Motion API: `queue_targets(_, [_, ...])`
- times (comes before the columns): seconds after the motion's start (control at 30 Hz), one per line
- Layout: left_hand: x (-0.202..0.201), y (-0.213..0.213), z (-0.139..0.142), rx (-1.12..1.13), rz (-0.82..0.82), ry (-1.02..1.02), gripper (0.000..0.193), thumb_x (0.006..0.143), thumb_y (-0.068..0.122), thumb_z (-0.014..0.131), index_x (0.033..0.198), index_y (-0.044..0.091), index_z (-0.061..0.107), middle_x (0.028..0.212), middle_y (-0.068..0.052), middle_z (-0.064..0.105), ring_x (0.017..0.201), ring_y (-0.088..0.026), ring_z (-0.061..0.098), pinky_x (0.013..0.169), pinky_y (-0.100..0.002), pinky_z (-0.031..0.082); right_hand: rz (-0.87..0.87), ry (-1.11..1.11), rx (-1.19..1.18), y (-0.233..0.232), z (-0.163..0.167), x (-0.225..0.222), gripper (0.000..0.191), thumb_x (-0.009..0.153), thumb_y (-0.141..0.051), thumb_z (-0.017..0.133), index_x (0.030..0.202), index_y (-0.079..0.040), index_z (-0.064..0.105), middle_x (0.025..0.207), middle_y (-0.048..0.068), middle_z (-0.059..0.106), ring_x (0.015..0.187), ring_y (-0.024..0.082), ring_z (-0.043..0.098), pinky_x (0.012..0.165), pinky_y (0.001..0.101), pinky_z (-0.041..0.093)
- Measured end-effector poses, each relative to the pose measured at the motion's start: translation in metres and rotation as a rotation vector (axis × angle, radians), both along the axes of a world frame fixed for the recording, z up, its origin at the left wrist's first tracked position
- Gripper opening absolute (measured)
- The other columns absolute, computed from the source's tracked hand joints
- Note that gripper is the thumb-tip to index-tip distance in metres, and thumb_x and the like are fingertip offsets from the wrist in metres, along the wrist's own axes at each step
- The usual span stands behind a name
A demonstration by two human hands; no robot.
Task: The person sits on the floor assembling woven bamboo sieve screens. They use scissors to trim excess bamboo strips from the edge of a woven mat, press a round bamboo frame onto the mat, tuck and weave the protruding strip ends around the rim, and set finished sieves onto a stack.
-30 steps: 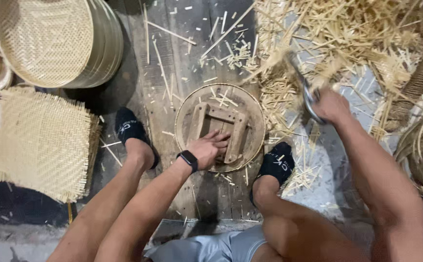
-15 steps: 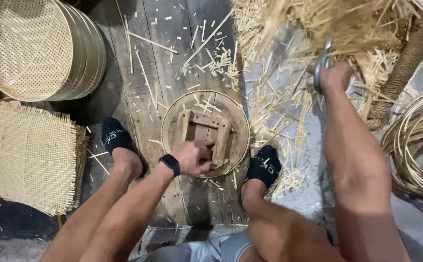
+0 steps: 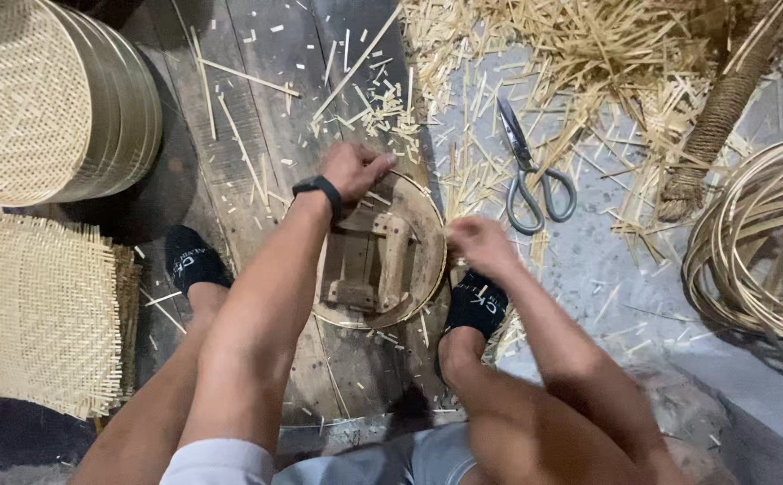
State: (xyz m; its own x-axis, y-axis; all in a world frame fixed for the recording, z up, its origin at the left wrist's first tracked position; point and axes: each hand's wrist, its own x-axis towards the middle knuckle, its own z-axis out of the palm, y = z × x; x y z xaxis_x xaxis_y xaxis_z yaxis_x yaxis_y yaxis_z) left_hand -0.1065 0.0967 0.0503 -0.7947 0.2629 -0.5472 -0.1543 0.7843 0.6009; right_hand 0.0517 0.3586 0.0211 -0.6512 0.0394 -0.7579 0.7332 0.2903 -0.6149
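Observation:
A round wooden form (image 3: pixel 382 260) with a thin hoop rim and a cross-braced frame inside lies on the dark plank floor between my two black-socked feet. My left hand (image 3: pixel 354 168), a black watch on its wrist, grips the far rim of the form. At the form's right rim is my right hand (image 3: pixel 479 244), fingers curled against the edge. Grey-handled scissors (image 3: pixel 528 172) lie on the floor past my right hand, apart from it, among bamboo offcuts.
A stack of round woven trays (image 3: pixel 59 99) stands at the upper left, a square woven mat (image 3: pixel 37 310) below it. Heaped bamboo strips (image 3: pixel 589 54) fill the upper right. Coiled cane hoops (image 3: pixel 764 242) and a rope-wrapped post (image 3: pixel 710 135) sit at right.
My right hand has let go of the scissors, which now lie on the floor, and come back to the form's rim. My left hand moved from the form's middle to its far edge.

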Motion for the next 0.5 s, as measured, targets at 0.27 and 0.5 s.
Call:
queue_targets(0.27, [0.003, 0.009, -0.019, 0.038, 0.129, 0.062, 0.026, 0.078, 0.032, 0.087, 0.091, 0.009, 0.083, 0.084, -0.009, 0.079, 0.072, -0.019, 0.073, 0.072, -0.036, 0.058, -0.161, 0.114, -0.169, -0.02, -0.041, 0.007, 0.027, 0.088, -0.021, 0.082, 0.084, 0.002, 0.069, 0.072, 0.004, 0.067, 0.056, 0.009, 0.059, 0.049, 0.0259, 0.05])
queue_targets(0.5, [0.003, -0.042, -0.001, -0.159, 0.166, 0.053, 0.044, 0.095, 0.046, 0.074, 0.097, 0.003, 0.082, 0.09, -0.016, 0.077, 0.075, -0.023, 0.071, 0.074, -0.039, 0.056, -0.009, 0.081, -0.023, -0.021, -0.007, 0.022, 0.029, 0.091, -0.026, 0.078, 0.1, -0.001, 0.067, 0.077, 0.005, 0.07, 0.059, 0.011, 0.066, 0.052, 0.0274, 0.056])
